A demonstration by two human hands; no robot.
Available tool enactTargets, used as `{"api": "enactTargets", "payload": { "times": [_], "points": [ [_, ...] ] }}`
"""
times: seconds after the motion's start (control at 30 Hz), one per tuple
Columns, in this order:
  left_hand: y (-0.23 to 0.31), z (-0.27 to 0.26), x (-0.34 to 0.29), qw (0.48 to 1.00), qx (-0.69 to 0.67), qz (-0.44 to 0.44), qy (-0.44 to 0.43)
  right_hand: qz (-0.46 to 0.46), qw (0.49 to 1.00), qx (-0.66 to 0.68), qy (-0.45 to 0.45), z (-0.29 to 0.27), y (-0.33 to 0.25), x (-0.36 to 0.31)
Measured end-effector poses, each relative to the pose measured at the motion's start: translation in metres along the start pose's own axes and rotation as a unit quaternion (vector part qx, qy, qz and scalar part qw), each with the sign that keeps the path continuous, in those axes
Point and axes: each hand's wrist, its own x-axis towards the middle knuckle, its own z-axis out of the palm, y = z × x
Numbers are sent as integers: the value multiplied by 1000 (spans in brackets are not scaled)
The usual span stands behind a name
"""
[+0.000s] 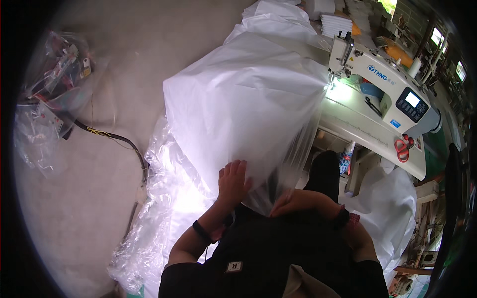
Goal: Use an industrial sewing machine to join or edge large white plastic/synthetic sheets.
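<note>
A large white sheet of fabric [238, 94] spreads across the sewing table and hangs down toward my lap. My left hand [232, 182] lies flat on its near part, fingers stretched out and pointing away from me. Along the right side of the sheet runs a thin see-through plastic film [294, 158], pulled into long folds. My right hand [289, 201] closes on the film's near corner, close to my body; its fingertips are partly hidden. The sheet's far right corner reaches the needle area of a white sewing machine [392, 82], whose lamp is lit.
Red-handled scissors [403, 149] and dark thread snips [372, 106] lie on the machine table [357, 124]. Crumpled clear plastic [149, 223] heaps at my left. Plastic bags [54, 89] and a black cable [121, 138] are on the floor. More white fabric [387, 203] hangs at right.
</note>
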Motion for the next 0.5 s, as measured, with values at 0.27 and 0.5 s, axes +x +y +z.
{"api": "enactTargets", "payload": {
  "times": [0.27,0.5],
  "points": [
    [-92,-42,26,988,-70,-119,72,21,999,-25,43,-2,-28,12],
    [-46,-203,78,992,-74,36,-96,-138,975,-53,164,-9,-86,112]
  ]
}}
